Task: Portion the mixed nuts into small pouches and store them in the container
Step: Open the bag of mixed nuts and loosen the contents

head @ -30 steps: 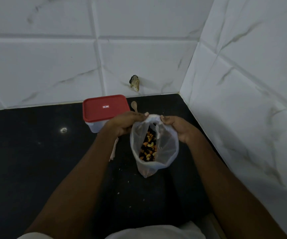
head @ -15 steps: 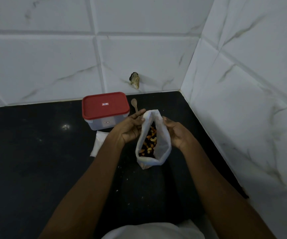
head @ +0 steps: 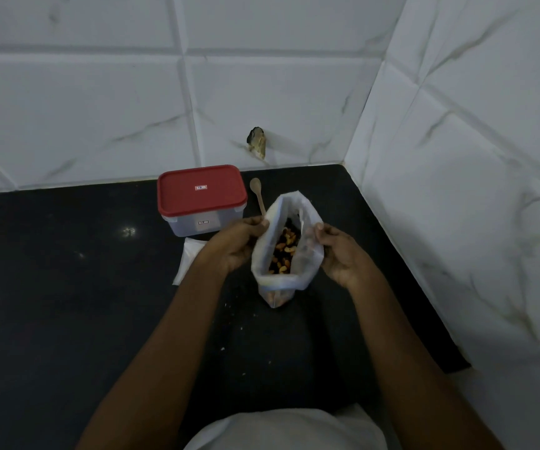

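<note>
Dark tabletop (head: 67, 287) at mid-frame carries the bag (head: 281, 282), whose rim left hand (head: 239, 243) and right hand (head: 341, 256) pinch apart; hold it upright and wide so nuts (head: 283, 251) don't spill.

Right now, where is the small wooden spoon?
In the head view, the small wooden spoon lies on the black countertop near the back wall, between the red-lidded plastic container and the clear plastic bag of mixed nuts.

Bag (head: 286, 254): mouth drawn from a round opening into a narrow slit.
Left hand (head: 236, 241): now clear of container (head: 202, 199) front.
Pouch stack (head: 185, 261): uncovered.
</note>
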Available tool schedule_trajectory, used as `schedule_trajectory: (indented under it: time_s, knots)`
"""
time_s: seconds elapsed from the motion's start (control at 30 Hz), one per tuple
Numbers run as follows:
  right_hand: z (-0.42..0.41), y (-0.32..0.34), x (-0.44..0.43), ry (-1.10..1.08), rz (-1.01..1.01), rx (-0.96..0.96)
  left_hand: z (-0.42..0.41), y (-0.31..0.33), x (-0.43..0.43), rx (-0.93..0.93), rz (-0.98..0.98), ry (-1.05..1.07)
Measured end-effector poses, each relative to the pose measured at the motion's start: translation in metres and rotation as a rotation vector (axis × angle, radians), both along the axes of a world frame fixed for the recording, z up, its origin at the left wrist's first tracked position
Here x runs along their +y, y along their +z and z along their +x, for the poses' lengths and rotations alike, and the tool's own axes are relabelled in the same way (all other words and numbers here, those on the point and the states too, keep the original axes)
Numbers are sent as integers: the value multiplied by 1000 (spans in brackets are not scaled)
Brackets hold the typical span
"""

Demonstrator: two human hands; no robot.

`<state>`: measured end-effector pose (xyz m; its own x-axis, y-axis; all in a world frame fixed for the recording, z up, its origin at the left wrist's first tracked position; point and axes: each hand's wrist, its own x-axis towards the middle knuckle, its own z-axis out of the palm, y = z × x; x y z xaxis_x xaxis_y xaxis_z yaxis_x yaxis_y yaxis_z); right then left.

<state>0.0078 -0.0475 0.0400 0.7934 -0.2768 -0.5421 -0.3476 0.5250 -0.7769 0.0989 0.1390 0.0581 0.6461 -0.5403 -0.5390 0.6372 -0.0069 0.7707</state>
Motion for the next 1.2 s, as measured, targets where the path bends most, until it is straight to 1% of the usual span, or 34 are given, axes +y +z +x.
schedule_trajectory:
  time_s: [0.03,0.07,0.1,0.17,0.27,0.33,0.4,0.47,0.53,0.57,0.6,0.63,0.73,0.8,0.83,0.87,0.93,1.07,1.13,1.2]
  knots:
    - [1,0,4,-51,118,-41,-4,1,-4,50,-62,52]
    - [2,-1,6,-78,171,-60,-7,1,-7,68,-91,94]
    - [3,-2,8,-74,159,-53,-10,0,-10,58,-92,121]
    - [2,0,11,-4,49,-28,-14,-6,-12,2,-50,134]
    - [-7,-2,6,123,-133,23,-14,-14,-3,-108,54,63]
    - [-16,-2,3,125,-229,97,-14,-16,6,-229,178,-28]
    - [-23,-6,2,159,-371,189,-16,-14,16,-384,349,-144]
    - [-29,-5,5,222,-492,231,-18,-10,20,-457,465,-261]
    - [-31,-3,9,234,-508,219,-22,-7,20,-480,520,-330]
    - [-30,-2,10,219,-472,197,-23,-6,18,-480,527,-334]
    - [-30,-1,12,187,-411,164,-25,-5,16,-457,499,-312]
    - [-30,0,15,135,-334,128,-28,-5,14,-401,423,-256]
    - [-28,0,22,-104,-61,38,-38,-7,9,-91,81,34]
    - [-27,1,26,-211,75,13,-47,-13,8,47,-27,175]
    - [-28,2,27,-208,73,14,-50,-18,8,77,-35,203]
    - [-30,3,28,-172,34,22,-53,-22,9,84,-22,201]
    - [-36,5,27,-39,-92,53,-54,-25,17,41,45,129]
    - [-46,16,20,277,-470,170,-49,-19,37,-162,273,-193]
    - [-48,20,18,351,-568,211,-49,-17,40,-157,288,-262]
    - [-50,24,18,385,-579,222,-50,-18,39,-101,208,-221]
